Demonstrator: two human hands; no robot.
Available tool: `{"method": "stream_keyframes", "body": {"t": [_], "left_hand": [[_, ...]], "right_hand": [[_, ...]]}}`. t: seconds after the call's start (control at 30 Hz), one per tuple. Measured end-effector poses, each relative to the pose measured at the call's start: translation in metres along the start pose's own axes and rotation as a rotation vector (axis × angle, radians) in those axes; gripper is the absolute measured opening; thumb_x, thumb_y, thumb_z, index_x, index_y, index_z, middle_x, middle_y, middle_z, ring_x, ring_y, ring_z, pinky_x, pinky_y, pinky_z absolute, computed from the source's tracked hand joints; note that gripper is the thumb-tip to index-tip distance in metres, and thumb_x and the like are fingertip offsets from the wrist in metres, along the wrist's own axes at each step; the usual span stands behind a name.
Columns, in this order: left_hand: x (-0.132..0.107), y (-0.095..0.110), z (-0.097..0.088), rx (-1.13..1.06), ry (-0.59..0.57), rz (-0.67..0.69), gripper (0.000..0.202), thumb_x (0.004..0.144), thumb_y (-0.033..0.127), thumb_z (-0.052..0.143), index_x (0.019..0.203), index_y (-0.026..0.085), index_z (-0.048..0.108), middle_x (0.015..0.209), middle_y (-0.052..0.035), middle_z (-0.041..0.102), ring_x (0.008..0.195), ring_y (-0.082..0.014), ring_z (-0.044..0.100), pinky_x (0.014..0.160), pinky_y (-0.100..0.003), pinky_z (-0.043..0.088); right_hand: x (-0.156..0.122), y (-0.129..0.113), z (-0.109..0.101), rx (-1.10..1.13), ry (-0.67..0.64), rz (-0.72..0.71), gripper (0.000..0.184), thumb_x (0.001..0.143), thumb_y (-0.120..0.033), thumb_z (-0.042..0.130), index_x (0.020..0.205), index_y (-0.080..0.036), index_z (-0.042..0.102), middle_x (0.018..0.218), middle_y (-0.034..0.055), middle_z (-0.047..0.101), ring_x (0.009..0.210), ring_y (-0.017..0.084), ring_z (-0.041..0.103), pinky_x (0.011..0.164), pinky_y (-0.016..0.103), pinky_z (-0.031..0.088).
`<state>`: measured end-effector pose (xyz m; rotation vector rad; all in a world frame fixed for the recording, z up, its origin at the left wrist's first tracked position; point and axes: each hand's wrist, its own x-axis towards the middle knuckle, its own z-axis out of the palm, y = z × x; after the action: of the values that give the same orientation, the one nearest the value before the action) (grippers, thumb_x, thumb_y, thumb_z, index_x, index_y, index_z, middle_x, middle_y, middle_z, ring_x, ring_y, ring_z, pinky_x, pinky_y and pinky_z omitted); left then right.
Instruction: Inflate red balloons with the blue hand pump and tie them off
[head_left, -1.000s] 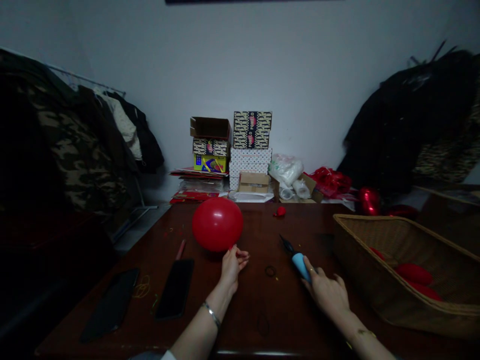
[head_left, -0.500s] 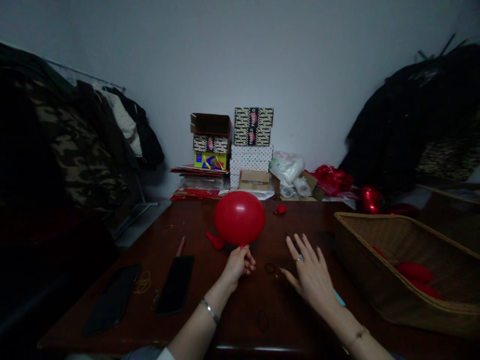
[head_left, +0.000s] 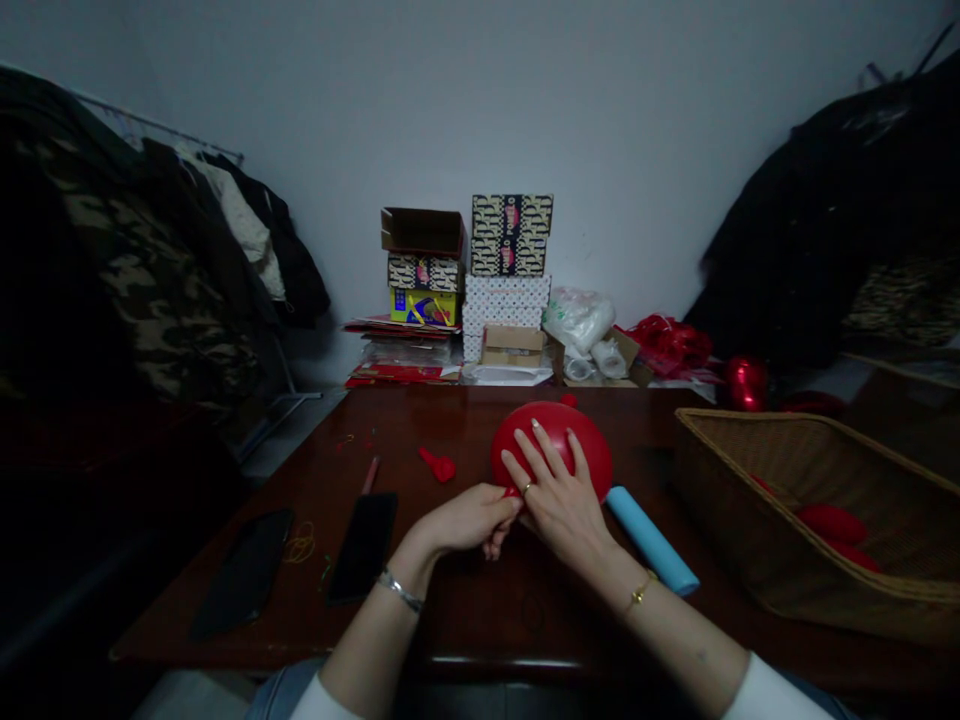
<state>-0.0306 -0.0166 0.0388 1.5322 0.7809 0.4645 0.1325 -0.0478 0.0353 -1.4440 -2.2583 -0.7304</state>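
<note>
The inflated red rubber balloon point(head_left: 553, 418) is rounded, taut and faintly glossy, held just above or against the dark reddish-brown wooden desk point(head_left: 465, 425); which of the two is unclear. The left hand point(head_left: 474, 516) is closed, pinching the balloon's neck, only a scrap of which shows at the fingertips. The right hand point(head_left: 566, 505) is open, fingers spread over the balloon's near side and covering much of it; its thumb is hard to make out. The light-blue cylinder point(head_left: 652, 540) beside it has its far end hidden. The tan wicker basket point(head_left: 735, 530) runs off the right edge, its wall partly screening red rounded objects point(head_left: 831, 523) inside.
</note>
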Motion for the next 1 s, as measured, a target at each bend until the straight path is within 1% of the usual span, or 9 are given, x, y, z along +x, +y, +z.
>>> {"method": "stream_keyframes", "body": {"t": [0.1,0.27,0.33,0.5,0.63,0.73,0.83,0.9,1.0], "left_hand": [[-0.007,0.009,-0.008,0.055,0.2,0.137,0.029,0.076,0.041,0.061,0.057,0.019,0.06,0.049,-0.0022,0.058,0.042,-0.0145,0.053,0.046,-0.023,0.039],[-0.015,0.023,-0.013,0.117,0.668,0.317,0.019,0.057,0.023,0.08,0.053,0.024,0.062,0.054,-0.0028,0.063,0.062,-0.0212,0.063,0.063,-0.024,0.044],[-0.017,0.026,-0.012,0.152,0.764,0.362,0.015,0.056,0.023,0.081,0.058,0.024,0.066,0.063,-0.0048,0.067,0.075,-0.0244,0.065,0.072,-0.027,0.046],[-0.02,0.032,-0.007,0.058,0.78,0.571,0.018,0.062,0.017,0.077,0.078,0.024,0.073,0.095,-0.0076,0.071,0.103,-0.028,0.061,0.097,-0.037,0.04],[-0.017,0.033,-0.007,0.14,0.654,0.764,0.017,0.067,0.011,0.071,0.079,0.024,0.073,0.096,-0.0056,0.071,0.111,-0.0272,0.057,0.105,-0.043,0.033],[-0.01,0.025,-0.013,0.197,0.58,0.736,0.018,0.066,0.008,0.071,0.077,0.023,0.072,0.092,-0.0059,0.072,0.105,-0.0252,0.061,0.108,-0.042,0.029],[-0.002,0.013,-0.019,0.199,0.585,0.635,0.018,0.064,0.009,0.073,0.074,0.023,0.072,0.09,-0.0072,0.072,0.1,-0.0244,0.064,0.107,-0.04,0.029],[0.001,0.007,-0.021,0.167,0.602,0.589,0.018,0.062,0.01,0.075,0.074,0.024,0.072,0.09,-0.0072,0.072,0.099,-0.025,0.064,0.107,-0.04,0.028],[0.003,0.004,-0.022,0.034,0.646,0.539,0.022,0.056,0.01,0.079,0.07,0.024,0.071,0.089,-0.0066,0.072,0.1,-0.0264,0.063,0.106,-0.04,0.031]], "right_hand": [[0.002,0.001,-0.003,-0.007,-0.005,0.04,0.067,0.078,-0.04,0.062,0.137,-0.023,0.036,0.148,0.012,0.023,0.138,0.031,0.006,0.107,0.057,0.005],[0.008,0.0,-0.007,0.011,0.002,0.106,0.087,0.072,-0.046,0.066,0.142,-0.019,0.024,0.148,0.0125,0.025,0.138,0.032,0.006,0.108,0.056,0.004],[0.012,0.0,-0.008,0.049,0.026,0.138,0.088,0.072,-0.048,0.065,0.142,-0.014,0.022,0.147,0.0148,0.025,0.138,0.031,0.007,0.108,0.055,0.006],[0.026,0.0,-0.015,0.27,0.053,0.2,0.087,0.065,-0.055,0.068,0.135,-0.014,0.034,0.142,0.0178,0.031,0.133,0.032,0.021,0.106,0.053,0.018],[0.035,-0.002,-0.018,0.607,0.0,0.123,0.095,0.063,-0.052,0.07,0.139,-0.017,0.027,0.135,0.0146,0.04,0.127,0.026,0.034,0.104,0.045,0.028],[0.031,-0.003,-0.011,0.795,-0.039,0.13,0.1,0.065,-0.051,0.07,0.143,-0.017,0.017,0.141,0.015,0.034,0.132,0.026,0.03,0.104,0.044,0.028],[0.007,0.002,0.004,0.846,-0.029,0.252,0.089,0.068,-0.051,0.068,0.14,-0.019,0.027,0.137,0.0113,0.042,0.124,0.023,0.042,0.099,0.037,0.037],[-0.021,0.005,0.016,0.772,0.066,0.464,0.053,0.084,-0.049,0.048,0.13,-0.022,0.044,0.124,0.0078,0.055,0.112,0.019,0.052,0.092,0.034,0.042],[-0.072,0.0,0.035,0.673,0.101,0.644,0.047,0.094,-0.04,0.023,0.115,-0.013,0.055,0.103,0.0135,0.062,0.096,0.022,0.058,0.081,0.039,0.046]]}}
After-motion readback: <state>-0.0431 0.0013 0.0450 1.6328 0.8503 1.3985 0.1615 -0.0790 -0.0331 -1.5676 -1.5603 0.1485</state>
